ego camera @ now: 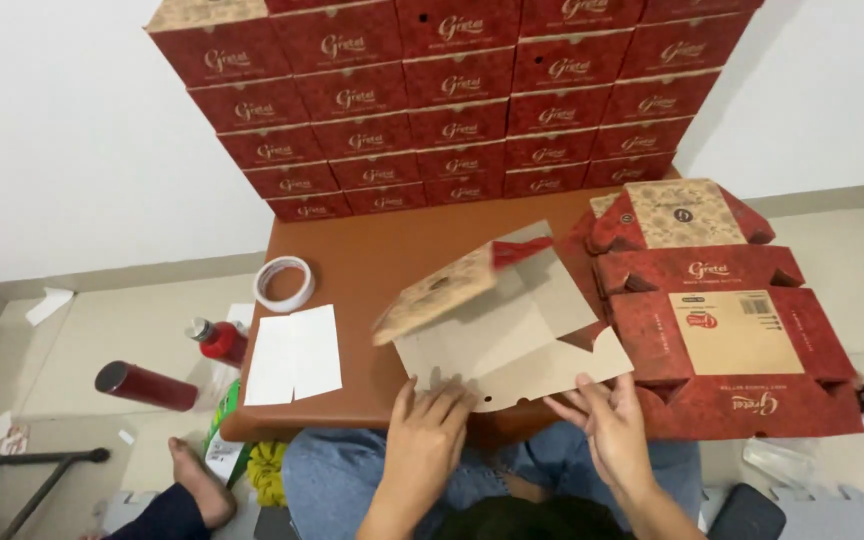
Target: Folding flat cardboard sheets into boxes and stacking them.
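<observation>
Head view: flat brown carton blank, one flap raised, under open left hand and right hand.

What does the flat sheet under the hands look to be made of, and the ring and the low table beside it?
The flat sheet looks like thin cardboard: matte brown inside, printed red on a raised flap, with creases and cut edges. Both the left hand and right hand press its near edge. The ring seems a tape roll, pale and slightly glossy. The table looks like smooth brown laminate or wood; which is unclear.
</observation>
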